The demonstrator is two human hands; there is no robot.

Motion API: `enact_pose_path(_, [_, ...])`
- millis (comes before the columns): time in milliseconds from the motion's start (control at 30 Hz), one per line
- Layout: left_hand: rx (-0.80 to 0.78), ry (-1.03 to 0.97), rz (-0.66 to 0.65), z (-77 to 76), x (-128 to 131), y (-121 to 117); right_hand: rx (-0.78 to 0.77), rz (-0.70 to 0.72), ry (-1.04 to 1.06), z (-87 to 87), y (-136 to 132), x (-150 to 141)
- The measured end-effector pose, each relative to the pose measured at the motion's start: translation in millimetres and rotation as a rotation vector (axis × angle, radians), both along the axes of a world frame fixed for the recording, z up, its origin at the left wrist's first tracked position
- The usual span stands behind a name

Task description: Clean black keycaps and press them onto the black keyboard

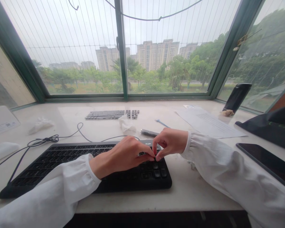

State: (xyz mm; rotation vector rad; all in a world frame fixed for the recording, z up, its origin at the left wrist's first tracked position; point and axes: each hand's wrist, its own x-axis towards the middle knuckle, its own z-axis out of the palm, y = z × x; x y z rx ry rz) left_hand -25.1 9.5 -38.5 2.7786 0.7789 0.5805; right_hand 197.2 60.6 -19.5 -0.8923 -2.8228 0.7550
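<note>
Head view: hands at keyboard, logo blurred

The black keyboard lies flat, partly stripped of keycaps.

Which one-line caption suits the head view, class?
Left hand and right hand meet at the right end of a black keyboard; loose keycaps lie beyond.

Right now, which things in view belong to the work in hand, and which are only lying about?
In the work, it seems:
- left hand and right hand
- keyboard
- loose keycaps

Probably just lying about:
- printed paper
- phone
- white box
</note>
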Motion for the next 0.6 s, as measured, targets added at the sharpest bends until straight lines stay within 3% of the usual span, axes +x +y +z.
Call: enact_pose_path(600, [-0.005,0.011,-0.081,5.9,-2.2,0.7,0.053,0.038,-0.008,2.8,-3.9,-0.7])
